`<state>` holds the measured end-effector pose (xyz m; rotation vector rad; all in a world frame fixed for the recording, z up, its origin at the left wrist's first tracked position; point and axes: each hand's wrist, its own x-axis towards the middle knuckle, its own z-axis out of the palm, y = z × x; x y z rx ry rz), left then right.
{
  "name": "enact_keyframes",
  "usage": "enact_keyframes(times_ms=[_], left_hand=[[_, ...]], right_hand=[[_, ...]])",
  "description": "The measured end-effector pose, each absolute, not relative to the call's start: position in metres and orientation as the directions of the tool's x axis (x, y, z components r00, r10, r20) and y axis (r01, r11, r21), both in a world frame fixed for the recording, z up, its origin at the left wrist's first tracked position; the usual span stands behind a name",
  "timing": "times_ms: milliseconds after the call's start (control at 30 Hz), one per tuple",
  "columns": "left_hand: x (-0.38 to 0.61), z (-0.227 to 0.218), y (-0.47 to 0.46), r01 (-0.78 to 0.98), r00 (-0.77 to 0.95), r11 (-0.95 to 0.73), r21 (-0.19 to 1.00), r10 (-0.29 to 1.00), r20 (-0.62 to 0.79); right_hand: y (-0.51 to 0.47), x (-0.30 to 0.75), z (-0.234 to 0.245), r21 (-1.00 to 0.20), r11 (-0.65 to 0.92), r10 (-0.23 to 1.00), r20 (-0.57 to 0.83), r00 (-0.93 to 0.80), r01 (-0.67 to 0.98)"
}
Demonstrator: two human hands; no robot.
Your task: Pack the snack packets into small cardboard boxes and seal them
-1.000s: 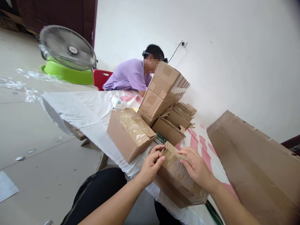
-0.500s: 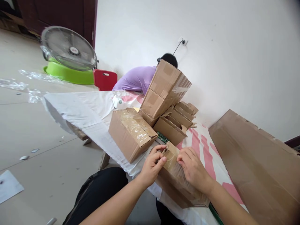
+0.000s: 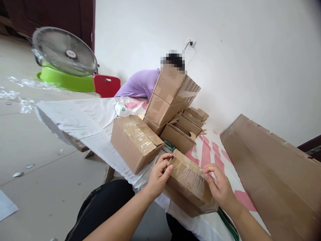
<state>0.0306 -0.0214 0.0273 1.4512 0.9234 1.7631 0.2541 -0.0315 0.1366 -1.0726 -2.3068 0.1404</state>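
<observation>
A cardboard box (image 3: pixel 180 194) sits tilted at the table's near edge, in front of my body. My left hand (image 3: pixel 158 176) is closed on its left end, the thumb near the top edge and the fingers over the corner. Wrinkled clear packing tape (image 3: pixel 192 176) runs along the box's top. My right hand (image 3: pixel 220 187) pinches at the tape's far edge, thumb and forefinger together. Another taped cardboard box (image 3: pixel 136 140) stands just beyond my left hand. Small green pieces (image 3: pixel 170 146) lie between the boxes, partly hidden.
Stacked cardboard boxes (image 3: pixel 165 103) and open boxes (image 3: pixel 179 134) stand farther back on the cloth-covered table (image 3: pixel 72 115). A large cardboard sheet (image 3: pixel 271 170) leans at the right. Behind the stack sits a person in purple (image 3: pixel 139 83). A fan (image 3: pixel 65 50) stands at the far left.
My right hand has moved right along the top of the box, away from my left hand, exposing the wrinkled tape. My left hand keeps its hold. The view has shifted slightly.
</observation>
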Motion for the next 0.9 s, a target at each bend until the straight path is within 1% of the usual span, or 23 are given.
enact_keyframes(times_ms=[167, 267, 333, 400, 433, 467, 533, 633, 700, 767, 900], left_hand=[[0.029, 0.028, -0.021, -0.043, -0.144, -0.519, 0.854, 0.849, 0.508], [0.028, 0.027, -0.021, -0.044, -0.131, -0.514, 0.856, 0.853, 0.505], [0.028, 0.026, -0.021, -0.047, -0.134, -0.51, 0.859, 0.855, 0.501], [0.028, 0.026, -0.021, -0.056, -0.145, -0.501, 0.863, 0.86, 0.49], [0.029, 0.026, -0.022, -0.065, -0.152, -0.494, 0.867, 0.863, 0.481], [0.03, 0.026, -0.022, -0.077, -0.159, -0.486, 0.87, 0.868, 0.47], [0.031, 0.026, -0.024, -0.121, -0.167, -0.468, 0.876, 0.879, 0.446], [0.034, 0.026, -0.026, -0.247, -0.154, -0.429, 0.869, 0.903, 0.402], [0.035, 0.025, -0.026, -0.342, -0.144, -0.38, 0.859, 0.925, 0.352], [0.033, 0.024, -0.025, -0.393, -0.113, -0.335, 0.856, 0.942, 0.317], [0.027, 0.025, -0.025, -0.384, 0.001, -0.321, 0.866, 0.937, 0.348]], right_hand=[[-0.045, 0.281, 0.131, -0.484, 0.512, 0.833, 0.481, -0.273, 0.71], [-0.061, 0.318, 0.12, -0.6, 0.362, 0.879, 0.474, -0.047, 0.713], [-0.077, 0.348, 0.105, -0.688, 0.23, 0.909, 0.405, 0.101, 0.689], [-0.098, 0.379, 0.082, -0.747, 0.082, 0.948, 0.262, 0.179, 0.659], [-0.109, 0.393, 0.069, -0.757, 0.007, 0.964, 0.178, 0.196, 0.654], [-0.12, 0.406, 0.054, -0.752, -0.061, 0.974, 0.1, 0.205, 0.657], [-0.139, 0.43, 0.024, -0.704, -0.167, 0.972, 0.001, 0.237, 0.69], [-0.158, 0.456, -0.016, -0.551, -0.269, 0.961, -0.098, 0.259, 0.79], [-0.163, 0.467, -0.031, -0.458, -0.299, 0.954, -0.117, 0.276, 0.837], [-0.163, 0.473, -0.037, -0.411, -0.312, 0.95, -0.124, 0.287, 0.856], [-0.16, 0.475, -0.027, -0.327, -0.364, 0.931, -0.104, 0.349, 0.872]])
